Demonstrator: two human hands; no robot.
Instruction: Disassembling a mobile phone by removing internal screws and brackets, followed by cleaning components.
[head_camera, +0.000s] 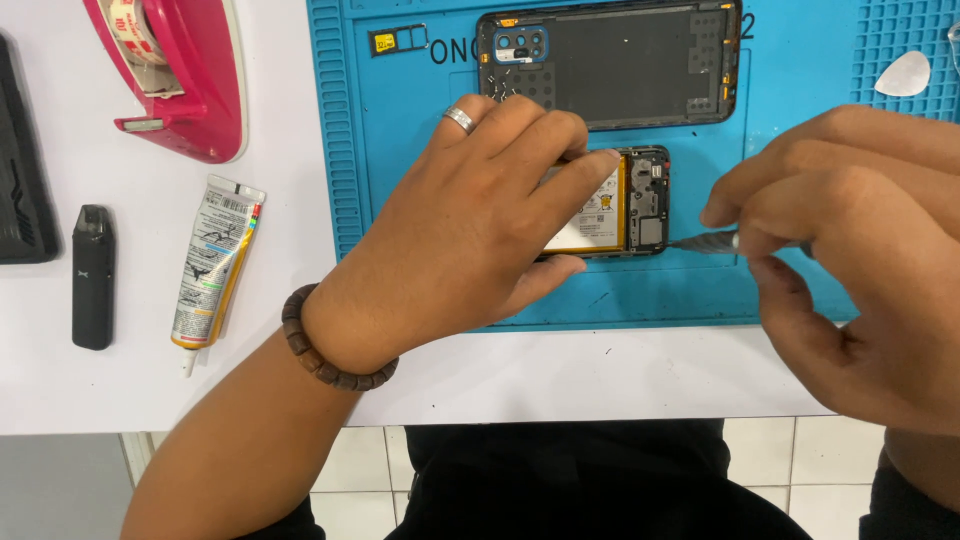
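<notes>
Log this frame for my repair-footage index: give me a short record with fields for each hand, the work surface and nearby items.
left hand: left hand, ring and bead bracelet, pressing down on the opened phone
right hand: right hand pinching a thin metal tool, tip at the phone's lower end
phone state: back off, battery exposed
surface: blue repair mat on a white table
on mat: removed back cover, SIM tray, white pick
off mat: glue tube, pink tape dispenser, small black device
</notes>
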